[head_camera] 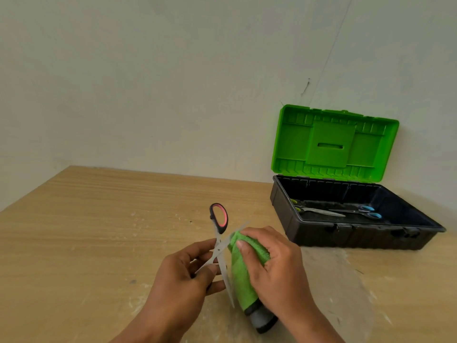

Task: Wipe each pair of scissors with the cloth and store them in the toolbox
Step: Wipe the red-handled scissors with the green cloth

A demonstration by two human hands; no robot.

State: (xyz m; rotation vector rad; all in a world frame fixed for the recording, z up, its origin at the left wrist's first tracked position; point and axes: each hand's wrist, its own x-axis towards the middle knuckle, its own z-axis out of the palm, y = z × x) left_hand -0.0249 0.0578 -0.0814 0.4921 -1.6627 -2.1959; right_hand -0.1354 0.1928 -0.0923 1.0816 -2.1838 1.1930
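Note:
My left hand point(188, 271) grips a pair of scissors point(219, 240) with black and red handles, held spread open above the table. One handle loop points up and away; a blade points down toward me. My right hand point(269, 261) holds a green cloth point(243, 273) wrapped round the other blade, the thumb pressing on top. The cloth hangs down to a grey and black end near the table. At the right stands the black toolbox point(309, 233) with its green lid point(333, 142) raised. Inside lie scissors with yellow-green handles point(314, 210) and scissors with blue handles point(363, 212).
The wooden table point(99, 219) carries pale scuffs and dust patches. A plain wall rises just behind the table and the toolbox, with the lid leaning close to it. The table's left edge slants toward the near left.

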